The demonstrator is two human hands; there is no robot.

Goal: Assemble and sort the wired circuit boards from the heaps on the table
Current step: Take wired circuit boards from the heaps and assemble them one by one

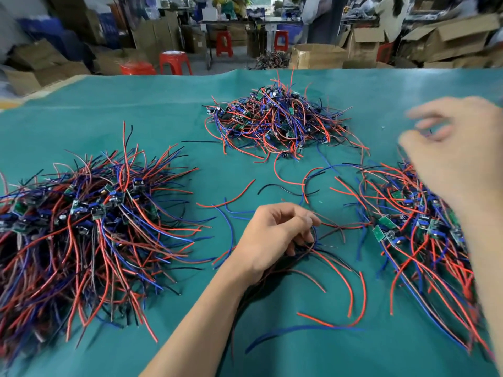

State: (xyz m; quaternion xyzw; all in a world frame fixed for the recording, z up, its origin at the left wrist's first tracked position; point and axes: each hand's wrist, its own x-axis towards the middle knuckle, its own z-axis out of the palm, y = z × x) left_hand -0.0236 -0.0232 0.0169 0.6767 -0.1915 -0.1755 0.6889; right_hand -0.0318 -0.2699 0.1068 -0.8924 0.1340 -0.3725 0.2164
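Your left hand (275, 235) grips a wire bundle (321, 257) near the table's (163, 118) front edge; your right hand (457, 159) hovers blurred, fingers loosely curled, empty. Three heaps (280, 123) remain, so most is left.

A teal-green cloth table cover (163, 126) carries three tangled heaps of red, blue, black and brownish wires (81, 235) with small green circuit boards (386, 222). Behind stand bright red plastic stools (174, 62) and brown cardboard boxes (317, 55).
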